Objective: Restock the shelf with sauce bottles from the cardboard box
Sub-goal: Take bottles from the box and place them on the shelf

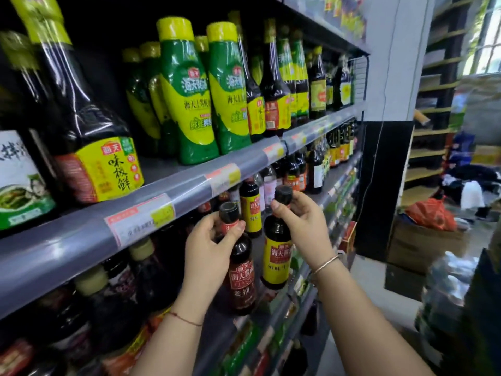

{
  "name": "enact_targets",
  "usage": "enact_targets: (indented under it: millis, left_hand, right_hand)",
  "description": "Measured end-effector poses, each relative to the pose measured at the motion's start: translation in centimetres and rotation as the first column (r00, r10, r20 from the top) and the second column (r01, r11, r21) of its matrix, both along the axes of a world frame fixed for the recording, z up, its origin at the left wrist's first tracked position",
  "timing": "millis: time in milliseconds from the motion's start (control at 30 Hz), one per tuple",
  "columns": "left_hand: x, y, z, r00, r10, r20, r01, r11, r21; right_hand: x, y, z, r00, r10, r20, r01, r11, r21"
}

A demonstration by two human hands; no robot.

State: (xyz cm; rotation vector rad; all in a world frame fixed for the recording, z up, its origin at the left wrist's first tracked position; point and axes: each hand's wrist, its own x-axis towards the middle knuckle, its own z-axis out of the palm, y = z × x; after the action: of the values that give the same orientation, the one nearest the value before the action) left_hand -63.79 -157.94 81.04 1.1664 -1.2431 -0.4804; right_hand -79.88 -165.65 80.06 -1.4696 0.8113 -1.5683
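My left hand (208,248) grips the neck of a dark sauce bottle with a red label (241,278), held upright just under the grey shelf rail (81,240). My right hand (301,221) holds a second dark bottle with a yellow label (276,256) by its neck, next to the first. Both bottles hover at the front of the lower shelf (260,318), in front of a standing yellow-label bottle (250,204). No cardboard box for the task is identifiable near my hands.
The upper shelf carries green-and-yellow squeeze bottles (187,93) and a large soy bottle (92,147). More dark bottles (119,302) crowd the lower shelf's left. A brown carton with a red bag (431,215) sits on the floor at right, beside a black pillar (385,185).
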Motion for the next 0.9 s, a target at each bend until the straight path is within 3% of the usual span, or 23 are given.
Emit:
enact_targets:
  millis: [300,567,900]
  left_hand:
    - [2.9,-0.4,-1.0,0.992,0.107,-0.066,-0.107,0.994,0.004]
    - [3.6,-0.9,-1.9,0.985,0.161,-0.07,-0.161,0.987,-0.002]
    - [3.8,-2.3,-2.6,0.969,0.237,-0.065,-0.236,0.972,0.025]
  right_hand:
    - [4.3,-1.7,0.0,0.985,0.168,0.025,-0.167,0.985,-0.035]
    - [6.4,-3.0,-1.0,0.974,0.22,0.05,-0.218,0.975,-0.043]
    - [8.5,-5.6,-1.8,0.946,0.319,-0.058,-0.32,0.948,-0.005]
